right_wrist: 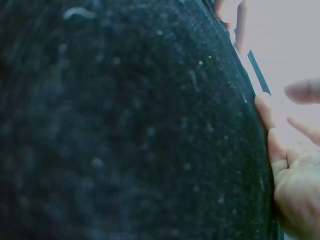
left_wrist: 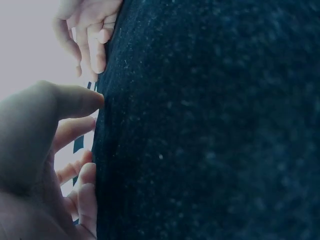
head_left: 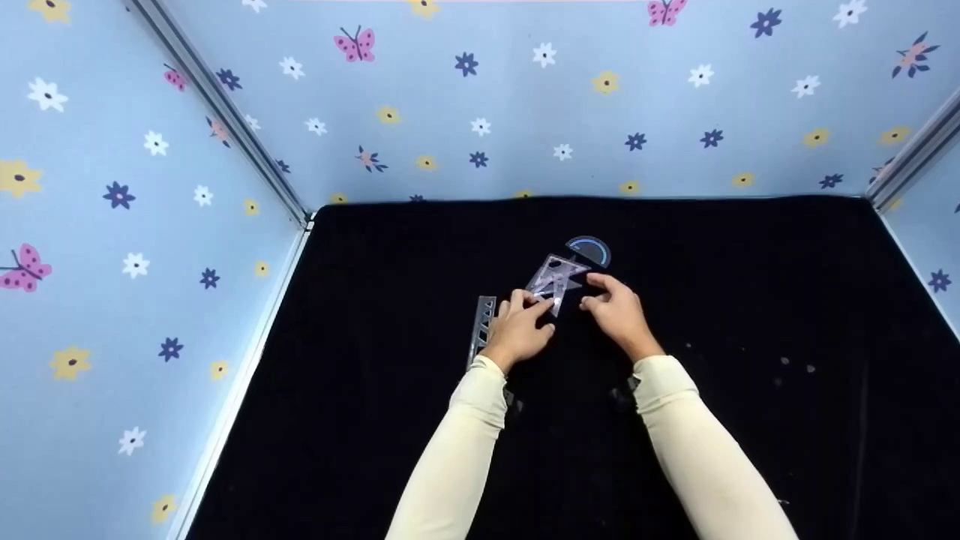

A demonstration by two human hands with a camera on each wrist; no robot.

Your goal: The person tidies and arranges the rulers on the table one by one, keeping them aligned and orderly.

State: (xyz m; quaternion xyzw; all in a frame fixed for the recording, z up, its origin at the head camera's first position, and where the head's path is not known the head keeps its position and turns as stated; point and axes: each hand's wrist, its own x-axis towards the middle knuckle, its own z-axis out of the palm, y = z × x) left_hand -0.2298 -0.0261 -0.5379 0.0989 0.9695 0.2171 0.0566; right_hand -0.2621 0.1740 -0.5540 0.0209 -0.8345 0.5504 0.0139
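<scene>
Two clear plastic set squares (head_left: 559, 271) lie overlapped on the black cloth (head_left: 750, 300), with a clear protractor (head_left: 590, 250) with a blue arc just behind them. My left hand (head_left: 534, 306) rests its fingertips on the near corner of the set squares, thumb and fingers apart as in the left wrist view (left_wrist: 85, 130). My right hand (head_left: 596, 294) sits just right of them, loosely curved, with its index tip at their right edge. In the right wrist view its fingers (right_wrist: 267, 112) lie spread against the cloth and hold nothing.
A clear straight ruler (head_left: 482, 326) with cut-outs lies partly under my left wrist. Pale blue walls with flowers and butterflies (head_left: 150, 225) enclose the cloth on three sides. A few pale specks (head_left: 784, 361) dot the cloth at the right.
</scene>
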